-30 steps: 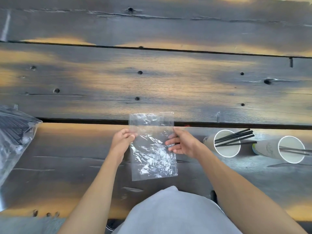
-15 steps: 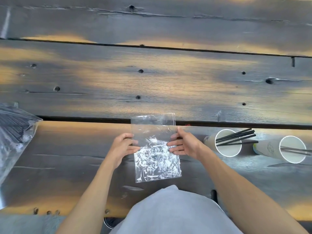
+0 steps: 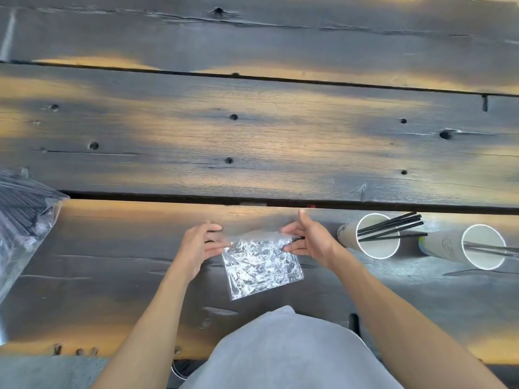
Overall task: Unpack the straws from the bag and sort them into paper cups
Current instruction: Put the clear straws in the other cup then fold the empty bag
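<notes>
While both hands pinch it by its top edge, the small clear bag (image 3: 262, 266) sits crinkled on the dark wooden table (image 3: 252, 141), right in front of the person's grey shirt (image 3: 286, 352). Left hand (image 3: 198, 244) has thumb and fingers closed on the bag's upper left corner, right hand (image 3: 307, 238) is clamped on the upper right corner with the thumb sticking up. The top part of the bag looks folded over toward the person, so only the lower half lies flat. It looks empty to me, just shiny wrinkled plastic, though honestly the glare makes it hard to be sure.

Just to the right of the bag, past the right hand, there's a paper cup (image 3: 373, 238) lying on its side with its open mouth facing the camera and a handful of black straws (image 3: 393, 227) poking out. Further right of the bag is a second cup (image 3: 474, 248), also tipped over, with a few straws (image 3: 488, 248) in it that run off the frame edge.

Way off to the left of the bag, at the picture's edge, a bigger plastic bag (image 3: 25, 220) holds a whole bundle of dark straws (image 3: 19, 200).
</notes>
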{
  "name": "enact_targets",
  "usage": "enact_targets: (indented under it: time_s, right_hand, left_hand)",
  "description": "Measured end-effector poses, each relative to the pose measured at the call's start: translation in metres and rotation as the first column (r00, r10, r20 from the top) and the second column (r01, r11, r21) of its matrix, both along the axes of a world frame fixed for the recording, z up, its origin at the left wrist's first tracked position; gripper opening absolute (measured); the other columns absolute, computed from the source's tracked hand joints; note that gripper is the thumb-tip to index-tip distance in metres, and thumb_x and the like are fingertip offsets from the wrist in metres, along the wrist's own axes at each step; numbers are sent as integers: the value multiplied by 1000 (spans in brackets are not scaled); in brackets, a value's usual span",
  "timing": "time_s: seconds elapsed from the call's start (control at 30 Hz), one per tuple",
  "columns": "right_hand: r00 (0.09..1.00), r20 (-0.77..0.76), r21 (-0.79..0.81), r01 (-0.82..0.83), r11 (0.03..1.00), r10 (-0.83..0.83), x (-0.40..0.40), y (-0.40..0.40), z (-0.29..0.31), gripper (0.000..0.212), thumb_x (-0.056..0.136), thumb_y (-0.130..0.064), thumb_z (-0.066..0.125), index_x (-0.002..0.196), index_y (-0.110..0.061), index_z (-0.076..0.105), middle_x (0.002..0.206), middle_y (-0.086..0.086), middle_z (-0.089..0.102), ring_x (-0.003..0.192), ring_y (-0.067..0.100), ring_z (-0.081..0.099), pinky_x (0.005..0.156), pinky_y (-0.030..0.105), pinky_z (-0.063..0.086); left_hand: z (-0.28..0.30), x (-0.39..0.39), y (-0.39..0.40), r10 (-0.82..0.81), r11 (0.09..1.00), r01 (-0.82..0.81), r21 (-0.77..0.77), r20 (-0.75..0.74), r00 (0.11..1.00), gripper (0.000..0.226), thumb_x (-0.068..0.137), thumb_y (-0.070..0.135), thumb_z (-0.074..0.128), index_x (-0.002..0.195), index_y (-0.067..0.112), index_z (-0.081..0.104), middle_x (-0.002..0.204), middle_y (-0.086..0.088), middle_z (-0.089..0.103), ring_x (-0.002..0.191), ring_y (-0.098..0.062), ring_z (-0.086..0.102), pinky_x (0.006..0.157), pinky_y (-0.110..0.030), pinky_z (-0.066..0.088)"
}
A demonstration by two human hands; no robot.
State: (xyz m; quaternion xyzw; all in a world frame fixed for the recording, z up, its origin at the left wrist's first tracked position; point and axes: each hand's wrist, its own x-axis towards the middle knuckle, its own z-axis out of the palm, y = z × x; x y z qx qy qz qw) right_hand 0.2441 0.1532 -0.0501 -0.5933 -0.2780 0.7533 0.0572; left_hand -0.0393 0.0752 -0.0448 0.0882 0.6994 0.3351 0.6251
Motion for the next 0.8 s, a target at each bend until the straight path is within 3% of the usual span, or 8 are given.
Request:
enact_targets:
  time_s: [0.13, 0.2, 0.27, 0.4, 0.57, 0.67, 0.73, 0.8]
  right_hand:
    - [998, 53, 89, 30, 996, -35, -2, -6, 1, 66, 99, -62, 34, 102, -8, 73, 125, 3, 67, 100, 33, 73, 94, 45, 53]
    - [996, 70, 123, 41, 992, -49, -3, -7, 4, 56, 101, -53, 41, 101, -7, 73, 118, 5, 69, 101, 34, 72, 83, 40, 56]
    - [994, 100, 171, 26, 985, -43, -4, -9, 7, 46, 101, -44, 48, 102, -5, 72, 105, 6, 71, 99, 35, 72, 74, 39, 55]
    - [987, 163, 242, -35, 970, -5, -5, -11, 11, 34, 101, -31, 53, 105, -2, 72, 96, 10, 69, 83, 24, 69, 85, 46, 55]
    - [958, 268, 326, -188, 927, 100, -5, -15, 11, 27, 98, -28, 57, 112, -12, 73, 108, 5, 74, 89, 11, 65, 82, 32, 50]
    - [935, 329, 375, -256, 891, 130, -6, -16, 9, 23, 98, -22, 55, 111, -13, 73, 86, -11, 69, 68, -4, 59, 71, 25, 47]
    - [919, 376, 413, -280, 867, 118, -9, -18, 10, 22, 96, -16, 55, 105, -13, 74, 80, -10, 63, 64, 3, 56, 68, 26, 48]
    - [866, 492, 473, -351, 808, 88, -13, -22, 11, 25, 95, -12, 52, 106, -10, 74, 100, 3, 57, 84, 17, 58, 82, 29, 48]
  left_hand:
    - [2, 2, -4, -149, 988, 152, 10, -160, 976, 20, 88, 9, 73, 107, 14, 70, 101, -9, 78, 87, -23, 71, 63, -28, 53]
    - [3, 5, -6, -192, 979, 204, 27, -242, 951, 23, 88, 5, 73, 106, 18, 70, 103, -3, 76, 94, -22, 71, 76, -30, 54]
    - [2, 8, -8, -267, 954, 299, 32, -365, 892, 23, 87, 7, 73, 105, 21, 69, 103, 0, 73, 87, -16, 67, 73, -23, 51]
    - [-3, 11, -16, -407, 871, 492, 4, -554, 726, 28, 83, 17, 77, 104, 31, 67, 105, 13, 66, 76, -5, 61, 74, -25, 50]
    - [-11, 20, -27, -452, 838, 545, -28, -595, 664, 33, 81, 21, 82, 106, 33, 65, 105, 13, 55, 72, -12, 63, 77, -39, 57]
    - [-16, 27, -33, -431, 845, 534, -17, -612, 663, 33, 81, 22, 82, 105, 34, 63, 105, 12, 54, 73, -8, 60, 78, -36, 57]
    - [-19, 33, -36, -437, 843, 537, -36, -629, 643, 33, 81, 26, 83, 104, 35, 62, 103, 14, 53, 75, -6, 60, 76, -35, 58]
    - [-21, 38, -38, -451, 832, 550, -67, -658, 603, 32, 81, 30, 82, 104, 35, 61, 103, 14, 52, 80, -5, 59, 75, -32, 57]
